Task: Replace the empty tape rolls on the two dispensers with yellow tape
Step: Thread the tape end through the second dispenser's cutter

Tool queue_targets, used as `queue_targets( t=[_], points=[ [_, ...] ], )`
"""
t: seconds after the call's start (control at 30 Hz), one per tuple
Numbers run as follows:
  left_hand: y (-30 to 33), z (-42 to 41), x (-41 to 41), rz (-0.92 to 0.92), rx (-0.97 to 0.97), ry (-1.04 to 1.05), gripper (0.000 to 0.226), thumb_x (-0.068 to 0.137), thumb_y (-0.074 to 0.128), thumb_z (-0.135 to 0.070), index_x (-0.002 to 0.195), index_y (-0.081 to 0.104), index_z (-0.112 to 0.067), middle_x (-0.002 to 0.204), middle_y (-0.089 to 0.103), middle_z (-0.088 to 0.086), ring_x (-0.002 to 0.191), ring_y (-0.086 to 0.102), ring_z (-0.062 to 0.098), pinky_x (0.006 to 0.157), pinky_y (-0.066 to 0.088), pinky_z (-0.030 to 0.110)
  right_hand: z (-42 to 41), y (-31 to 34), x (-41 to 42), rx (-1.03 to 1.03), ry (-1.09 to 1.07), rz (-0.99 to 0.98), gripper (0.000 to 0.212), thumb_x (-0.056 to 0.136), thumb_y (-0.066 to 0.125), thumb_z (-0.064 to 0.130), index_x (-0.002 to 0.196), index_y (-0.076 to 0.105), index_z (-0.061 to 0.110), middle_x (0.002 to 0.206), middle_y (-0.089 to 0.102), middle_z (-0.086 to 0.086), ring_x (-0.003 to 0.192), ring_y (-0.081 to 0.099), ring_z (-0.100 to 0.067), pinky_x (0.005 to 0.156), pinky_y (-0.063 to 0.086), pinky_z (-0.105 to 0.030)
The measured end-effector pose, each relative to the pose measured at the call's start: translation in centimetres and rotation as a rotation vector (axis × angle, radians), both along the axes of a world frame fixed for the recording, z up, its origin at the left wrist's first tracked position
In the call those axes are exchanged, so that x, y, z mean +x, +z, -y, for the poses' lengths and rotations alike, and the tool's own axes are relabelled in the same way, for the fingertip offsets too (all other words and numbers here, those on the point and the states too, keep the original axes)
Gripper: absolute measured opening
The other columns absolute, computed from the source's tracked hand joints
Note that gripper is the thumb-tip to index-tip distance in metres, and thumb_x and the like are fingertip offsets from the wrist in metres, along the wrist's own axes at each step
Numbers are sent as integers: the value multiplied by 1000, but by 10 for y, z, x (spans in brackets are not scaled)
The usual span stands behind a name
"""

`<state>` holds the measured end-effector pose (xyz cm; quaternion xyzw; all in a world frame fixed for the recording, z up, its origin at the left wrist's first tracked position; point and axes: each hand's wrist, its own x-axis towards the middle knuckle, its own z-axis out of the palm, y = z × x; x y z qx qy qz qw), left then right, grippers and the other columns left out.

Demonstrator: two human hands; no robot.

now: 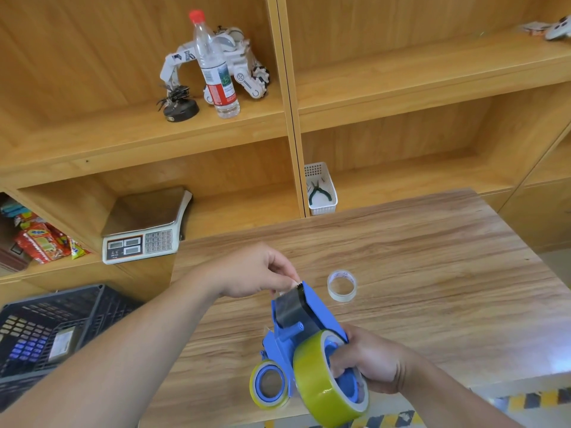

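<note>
My right hand [375, 362] grips a blue tape dispenser [312, 316] by its hub, with a wide yellow tape roll [315, 378] mounted on it. A strip of tape runs from the roll up to the dispenser's front end. My left hand [256, 271] pinches the end of that strip at the dispenser's tip. A second blue dispenser [272, 381] with a narrower yellow roll lies on the wooden table [432, 273] just left of the held one. An empty, nearly bare tape core [342, 285] lies on the table beyond the dispensers.
A dark plastic crate [46, 329] sits low on the left. Shelves behind the table hold a digital scale [145, 233], a white basket with pliers [319, 189], a water bottle [216, 63], a toy robot [241, 57] and snack packets [40, 239].
</note>
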<state>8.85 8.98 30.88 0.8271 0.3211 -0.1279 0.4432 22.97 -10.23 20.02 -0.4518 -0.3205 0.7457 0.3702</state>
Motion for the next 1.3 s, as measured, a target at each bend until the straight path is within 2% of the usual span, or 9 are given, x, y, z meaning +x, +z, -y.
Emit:
queue_targets(
  t=[0.1, 0.23, 0.37, 0.43, 0.73, 0.8, 0.87, 1.03, 1.3],
  points=[
    [-5, 0, 1, -40, -184, 18, 17, 93, 66, -7, 96, 81, -12, 83, 73, 1, 73, 61, 8, 71, 53, 17, 2, 0, 0, -7, 4, 2, 41, 65, 55, -8, 103, 52, -24, 98, 56, -29, 88, 53, -40, 75, 47, -35],
    [-15, -3, -1, -94, -461, 79, 27, 95, 57, 2, 88, 78, -14, 68, 64, -3, 58, 53, 5, 60, 44, 14, 5, 1, 0, 3, -5, -17, 35, 69, 54, -12, 102, 56, -23, 97, 57, -27, 86, 55, -36, 67, 52, -27],
    [-35, 0, -5, -148, -679, 143, 19, 90, 61, -7, 102, 76, -9, 97, 68, 12, 88, 61, 25, 85, 51, 29, 2, 4, -2, 17, -5, -29, 33, 66, 54, -12, 96, 65, -4, 94, 59, -19, 76, 59, -28, 66, 51, -27],
    [-42, 3, -4, -151, -746, 168, 16, 90, 65, -10, 96, 78, -16, 93, 75, 5, 85, 70, 19, 82, 58, 28, 1, 6, -4, 42, 9, -44, 34, 67, 53, -14, 97, 64, -3, 98, 56, -21, 79, 56, -28, 67, 51, -27],
    [-74, 7, 2, 12, -684, 400, 24, 92, 71, -25, 113, 77, -15, 110, 75, 9, 98, 68, 19, 83, 56, 29, 4, -8, -2, -36, -54, -126, 37, 67, 51, -13, 99, 68, -2, 80, 72, -9, 73, 69, -22, 64, 54, -25],
    [-92, 3, 0, 54, -605, 560, 35, 86, 77, -26, 117, 75, -11, 108, 75, 9, 93, 66, 19, 81, 52, 31, 5, -11, -1, -42, -92, -157, 35, 68, 50, -14, 90, 72, 2, 77, 72, -7, 71, 69, -21, 64, 54, -26],
    [-106, 2, -4, 111, -553, 687, 21, 94, 70, -23, 112, 76, -13, 105, 73, 7, 83, 63, 19, 69, 52, 28, 6, -13, -1, -43, -125, -170, 35, 69, 50, -13, 83, 76, 7, 78, 73, -8, 72, 70, -22, 66, 55, -28],
    [-133, 14, -18, 165, -524, 902, 22, 105, 52, -21, 110, 72, -13, 86, 68, 2, 61, 64, 13, 56, 49, 25, 5, -42, 2, -110, -293, -118, 38, 69, 59, -9, 106, 63, -16, 102, 66, -27, 95, 62, -39, 88, 50, -46],
    [-179, 74, -35, 165, -734, 1006, 29, 99, 65, -34, 115, 68, -11, 103, 74, 9, 76, 69, 20, 72, 56, 34, 10, -84, 10, -230, -501, 151, 43, 68, 53, -9, 108, 64, -1, 84, 66, -17, 71, 62, -29, 67, 53, -36]
  ],
)
